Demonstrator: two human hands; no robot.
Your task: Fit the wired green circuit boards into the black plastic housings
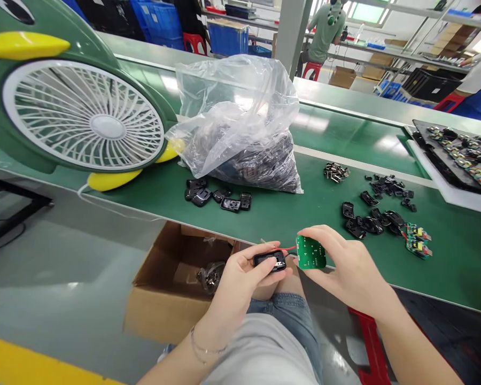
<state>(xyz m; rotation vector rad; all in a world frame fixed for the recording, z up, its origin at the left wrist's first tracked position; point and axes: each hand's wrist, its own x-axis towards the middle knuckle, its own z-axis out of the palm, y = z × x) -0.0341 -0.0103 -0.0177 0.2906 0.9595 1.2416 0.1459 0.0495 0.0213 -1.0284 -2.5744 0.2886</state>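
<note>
Board (311,253) is at the table's (292,216) near edge, gripped by its rim in the right hand (344,263), perhaps to keep its face free. Left hand (240,272) grips the case (259,260), probably close because short wires (287,248) seem to join both. Marks on the far bag (240,133) cannot be read.

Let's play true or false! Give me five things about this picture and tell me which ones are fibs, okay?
1. The right hand holds a green circuit board. True.
2. The left hand is empty. False: it holds a small black case.
3. A red wire shows between the two hands. True.
4. The cardboard box sits on top of the green table. False: it is lower than the tabletop.
5. The fan has a white grille. True.
</note>
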